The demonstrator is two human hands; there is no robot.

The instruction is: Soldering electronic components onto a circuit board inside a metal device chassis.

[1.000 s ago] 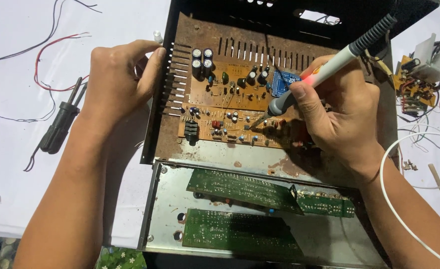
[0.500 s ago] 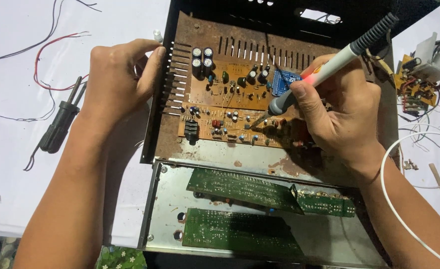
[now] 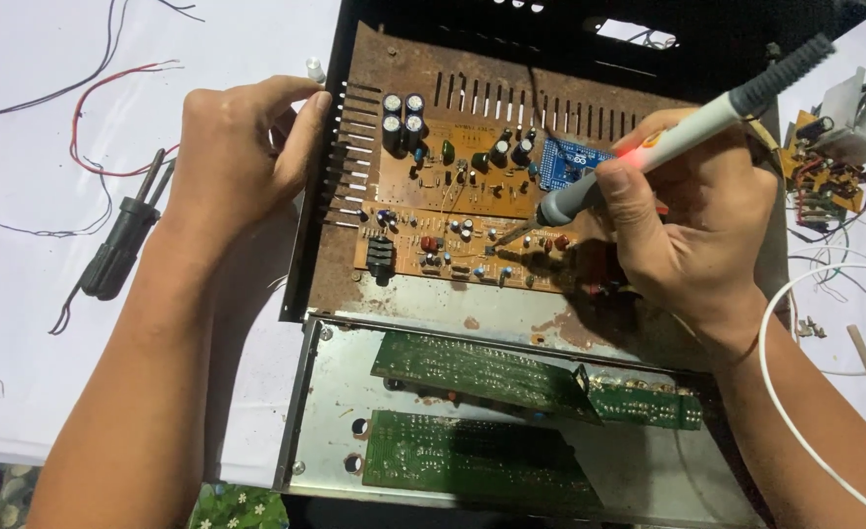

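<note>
Brown circuit board [image 3: 472, 211] is taking the soldering iron [image 3: 648, 157] tip; right hand [image 3: 697, 235] is pinching it pen-style, left hand [image 3: 242, 157] is clamping the chassis [image 3: 325, 245] edge — best bracing firmly, dabbing briefly.

No packages, signs or screens show here — the only label-like marks are faint white print on the brown circuit board [image 3: 472, 211] — too small to tell.

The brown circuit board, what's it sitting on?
The brown circuit board lies on a rusty metal chassis plate with slots along its top. The right hand, holding a soldering iron, covers its right end.
</note>
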